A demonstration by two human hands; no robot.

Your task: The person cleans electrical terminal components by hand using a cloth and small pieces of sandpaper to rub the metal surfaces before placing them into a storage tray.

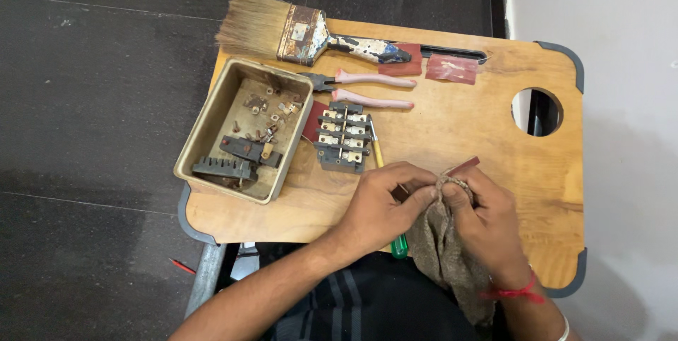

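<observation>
My left hand (385, 203) and my right hand (487, 217) meet over the near edge of a wooden board (466, 122). Both pinch the bunched top of a coarse brown cloth (441, 256) that hangs down toward my lap. A small part may be wrapped inside the cloth, but it is hidden. A red strip of sandpaper (466, 166) pokes out from behind my right fingers. A screwdriver with a yellow shaft (376, 150) and green handle tip (400, 246) lies under my left hand.
A grey switch block (343, 136) with metal contacts lies mid-board. Left of it a metal box (244, 129) holds screws and black parts. Pink-handled pliers (371, 87), a worn paintbrush (304, 34) and red sandpaper pieces (452, 68) lie along the far edge. Dark floor lies left.
</observation>
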